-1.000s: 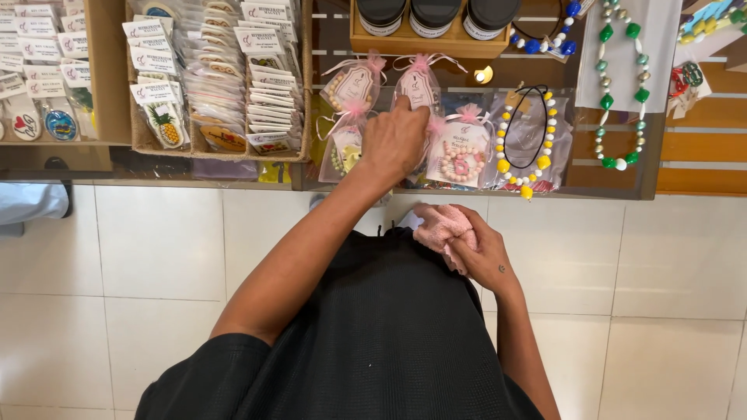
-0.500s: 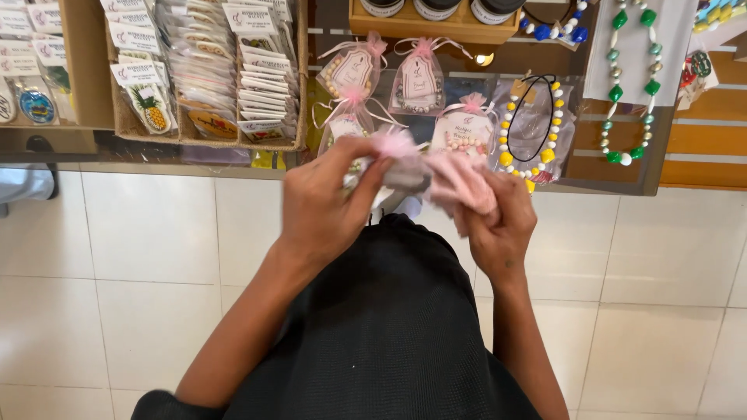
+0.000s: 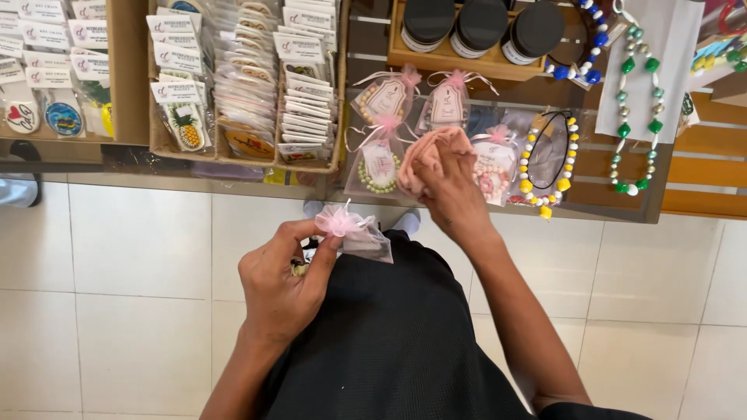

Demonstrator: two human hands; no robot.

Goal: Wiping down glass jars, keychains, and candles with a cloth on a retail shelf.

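Fingers of left hand [image 3: 284, 284] pinched shut on small pink organza pouch [image 3: 354, 232] at gathered neck, held over black garment [image 3: 389, 342]. Right hand [image 3: 451, 190] curled closed around pink cloth [image 3: 426, 155], raised at display shelf [image 3: 498, 204], touching hanging pouches of beads [image 3: 379, 163]. Beaded necklace [image 3: 545, 163] just right. Card packets in wooden tray [image 3: 233, 93] farther left.

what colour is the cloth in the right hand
Pink cloth, gripped by the right hand; the head view shows it.

The person is wearing a black textured fabric garment [image 3: 389, 342] covering the body below. Both forearms are showing bare, and light shoes [image 3: 406, 222] are peeking out beneath.
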